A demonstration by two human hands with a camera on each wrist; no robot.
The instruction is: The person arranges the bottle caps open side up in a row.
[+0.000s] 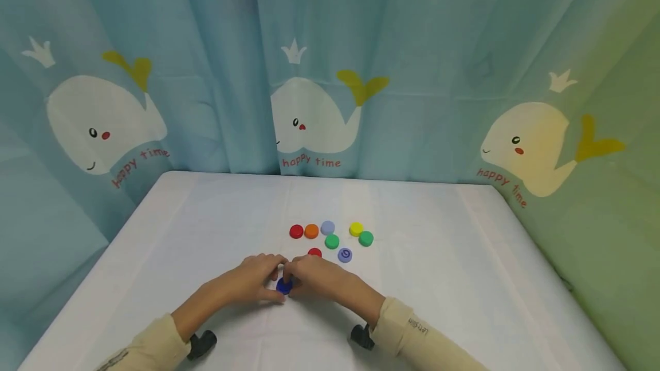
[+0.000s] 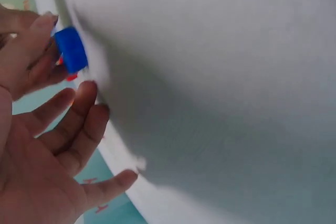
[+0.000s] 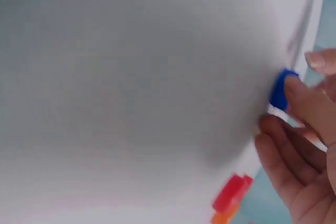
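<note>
A blue bottle cap (image 1: 284, 285) is on the white table between the two hands. The right hand (image 1: 317, 276) pinches it, thumb laid against the cap (image 3: 280, 92) in the right wrist view. The left hand (image 1: 252, 279) is close on the other side, its thumb near the cap and its fingers spread apart. In the left wrist view the cap (image 2: 72, 50) shows its side wall, above several loosely extended fingers (image 2: 79, 150). Just beyond the hands lies a red cap (image 1: 314, 252), partly hidden by the right hand.
Farther back lie another red cap (image 1: 296, 232), an orange cap (image 1: 311, 231), a light purple cap (image 1: 327, 228), green caps (image 1: 332, 241), a yellow cap (image 1: 356, 229) and a purple cap with a ring mark (image 1: 345, 255). A whale-print curtain (image 1: 423, 73) hangs behind the table (image 1: 438, 279).
</note>
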